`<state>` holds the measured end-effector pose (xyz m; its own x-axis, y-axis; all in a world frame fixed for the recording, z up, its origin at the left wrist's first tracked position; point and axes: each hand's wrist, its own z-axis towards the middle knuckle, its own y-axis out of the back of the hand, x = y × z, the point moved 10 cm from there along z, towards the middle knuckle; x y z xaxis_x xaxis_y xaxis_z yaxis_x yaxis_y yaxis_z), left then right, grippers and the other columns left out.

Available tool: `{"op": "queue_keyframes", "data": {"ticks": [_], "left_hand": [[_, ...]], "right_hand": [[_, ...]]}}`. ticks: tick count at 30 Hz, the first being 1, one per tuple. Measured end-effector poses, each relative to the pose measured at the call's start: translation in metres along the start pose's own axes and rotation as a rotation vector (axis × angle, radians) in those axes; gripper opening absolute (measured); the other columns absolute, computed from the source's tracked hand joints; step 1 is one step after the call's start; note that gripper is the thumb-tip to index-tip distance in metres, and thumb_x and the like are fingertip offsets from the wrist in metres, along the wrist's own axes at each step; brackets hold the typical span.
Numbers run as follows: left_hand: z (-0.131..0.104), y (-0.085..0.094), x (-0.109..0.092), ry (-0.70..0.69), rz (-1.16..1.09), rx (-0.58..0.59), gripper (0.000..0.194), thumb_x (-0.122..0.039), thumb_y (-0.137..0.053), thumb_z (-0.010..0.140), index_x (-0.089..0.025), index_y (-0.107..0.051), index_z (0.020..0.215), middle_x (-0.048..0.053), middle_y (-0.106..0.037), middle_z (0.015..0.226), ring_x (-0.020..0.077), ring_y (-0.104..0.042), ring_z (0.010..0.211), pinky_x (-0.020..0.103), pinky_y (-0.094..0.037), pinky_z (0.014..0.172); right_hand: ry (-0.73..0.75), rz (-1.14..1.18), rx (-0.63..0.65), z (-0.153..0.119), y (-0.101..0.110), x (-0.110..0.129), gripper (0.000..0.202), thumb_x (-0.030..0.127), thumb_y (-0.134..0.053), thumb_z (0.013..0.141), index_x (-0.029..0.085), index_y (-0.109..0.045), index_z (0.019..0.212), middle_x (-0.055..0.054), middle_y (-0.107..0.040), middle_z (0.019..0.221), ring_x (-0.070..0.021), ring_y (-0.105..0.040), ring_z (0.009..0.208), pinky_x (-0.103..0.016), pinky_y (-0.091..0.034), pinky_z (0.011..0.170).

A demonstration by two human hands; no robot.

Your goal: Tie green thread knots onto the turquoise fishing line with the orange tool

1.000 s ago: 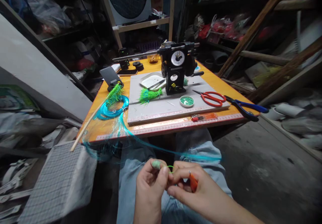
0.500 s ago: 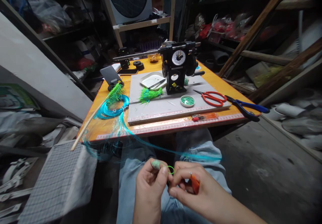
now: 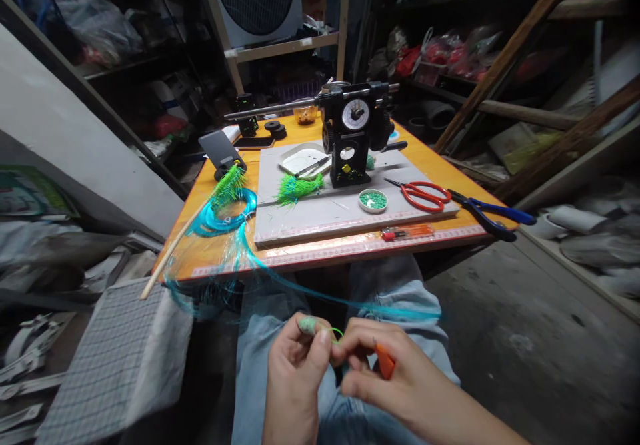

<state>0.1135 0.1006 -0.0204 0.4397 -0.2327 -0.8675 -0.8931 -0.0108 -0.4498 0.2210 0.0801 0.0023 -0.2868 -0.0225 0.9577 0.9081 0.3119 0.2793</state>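
Above my jeans, my left hand (image 3: 300, 362) pinches a thin bright green strand (image 3: 338, 332) that curves in a small loop between the hands. Pale green wrapping (image 3: 307, 325) covers a fingertip of that hand. Close on the right, my right hand (image 3: 375, 365) has its fingers curled, with an orange tool (image 3: 385, 361) tucked in the palm. Its index fingertip meets the strand's right end. A long bundle of teal filaments (image 3: 310, 293) runs from the table across my lap, just above both hands.
On the orange table (image 3: 205, 252) lie a grey board (image 3: 310, 225), a black winding machine (image 3: 350, 138), a dish of green beads (image 3: 373, 200), red scissors (image 3: 425, 195), blue-handled pliers (image 3: 493, 213), green bristly bundles (image 3: 299, 188) and a wooden stick (image 3: 175, 252). Shelves stand behind.
The green loop between my hands looks smaller and flatter. My left hand has shifted slightly left, and my right thumb has moved a little away from the strand.
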Motion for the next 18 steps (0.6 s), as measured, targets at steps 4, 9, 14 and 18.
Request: {"op": "queue_keyframes", "data": {"ticks": [4,9,14,18], "left_hand": [[-0.001,0.015,-0.011,-0.114,0.140,-0.149,0.020,-0.030,-0.077,0.074,-0.017,-0.064,0.067,-0.002,-0.061,0.062,0.0095,-0.053,0.061,0.015,-0.043,0.060],[-0.005,0.014,-0.015,-0.165,0.198,-0.181,0.015,-0.025,-0.076,0.073,-0.019,-0.063,0.068,-0.003,-0.061,0.064,0.0110,-0.055,0.061,0.017,-0.045,0.059],[-0.006,0.006,-0.012,-0.137,0.272,-0.092,0.014,-0.021,-0.069,0.075,-0.017,-0.060,0.066,-0.004,-0.056,0.059,0.0101,-0.051,0.056,0.016,-0.042,0.056],[-0.005,0.008,-0.018,-0.143,0.333,-0.064,0.013,-0.018,-0.066,0.076,-0.018,-0.059,0.065,-0.003,-0.056,0.057,0.0124,-0.051,0.056,0.020,-0.042,0.056]], "right_hand": [[0.012,-0.100,-0.044,-0.012,0.007,-0.004,0.025,0.035,-0.041,0.099,0.025,-0.056,0.118,-0.005,-0.065,0.107,-0.0204,-0.059,0.100,-0.030,-0.048,0.086],[0.128,-0.198,-0.071,-0.013,0.001,0.012,0.028,0.035,-0.040,0.099,0.026,-0.062,0.113,-0.009,-0.067,0.111,-0.0242,-0.061,0.103,-0.031,-0.051,0.087],[0.015,0.030,-0.166,-0.005,0.008,0.001,0.027,0.035,-0.045,0.098,0.025,-0.059,0.119,-0.006,-0.065,0.107,-0.0209,-0.061,0.099,-0.029,-0.051,0.083],[0.020,0.265,-0.100,-0.002,0.010,-0.001,0.023,0.035,-0.054,0.094,0.024,-0.065,0.112,-0.003,-0.063,0.091,-0.0133,-0.059,0.069,-0.022,-0.047,0.057]]}}
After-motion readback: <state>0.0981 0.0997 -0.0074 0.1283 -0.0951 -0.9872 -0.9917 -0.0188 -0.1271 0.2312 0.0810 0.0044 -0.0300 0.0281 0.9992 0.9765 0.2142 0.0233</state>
